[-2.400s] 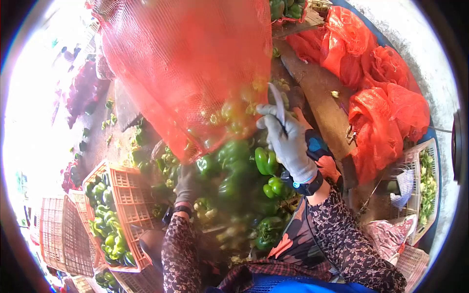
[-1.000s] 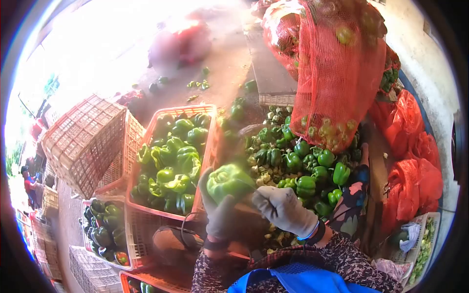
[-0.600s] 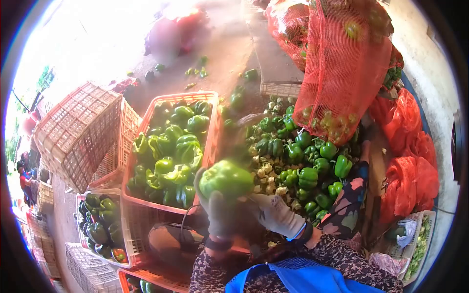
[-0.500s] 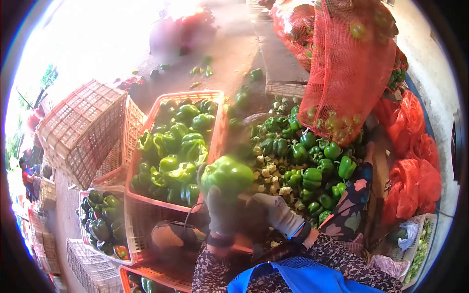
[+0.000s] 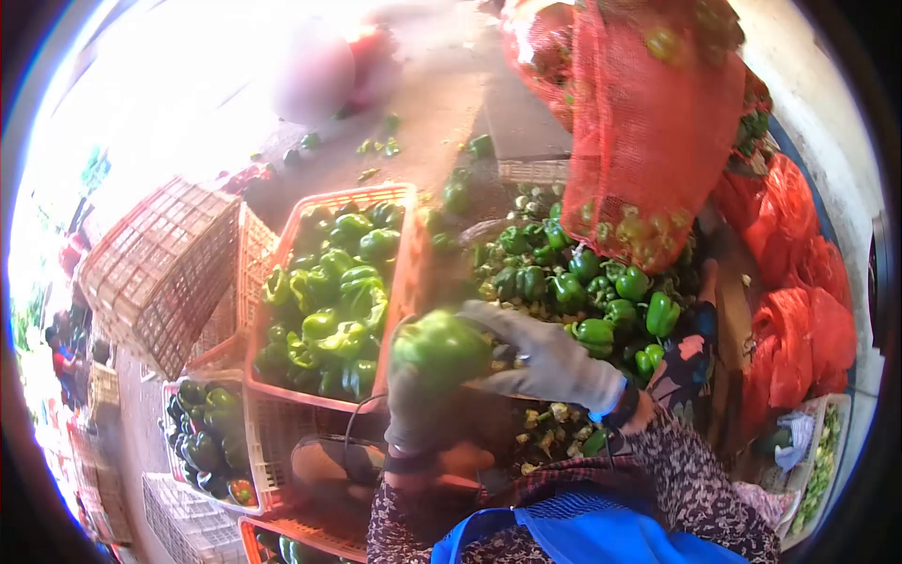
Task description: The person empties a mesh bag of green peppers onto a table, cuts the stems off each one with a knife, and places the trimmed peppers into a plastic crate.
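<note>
My left hand [image 5: 413, 414], in a grey glove, holds a large green bell pepper [image 5: 440, 348] up in front of me. My right hand [image 5: 550, 362], gloved in grey too, reaches across and touches the pepper's right side; whether it holds anything is hidden. Below and behind the hands lies a heap of green peppers [image 5: 573, 287]. Left of the held pepper stands an orange crate [image 5: 404, 254] filled with green peppers.
A red mesh sack [image 5: 648, 132] of peppers hangs at the upper right. Empty red mesh bags [image 5: 799, 301] lie along the right. Upturned empty crates [image 5: 160, 268] stand at the left, with a smaller pepper crate [image 5: 207, 437] below. Loose peppers dot the ground beyond.
My right hand has risen from below the pepper and stretched left across to it. My left hand still holds the pepper in much the same place.
</note>
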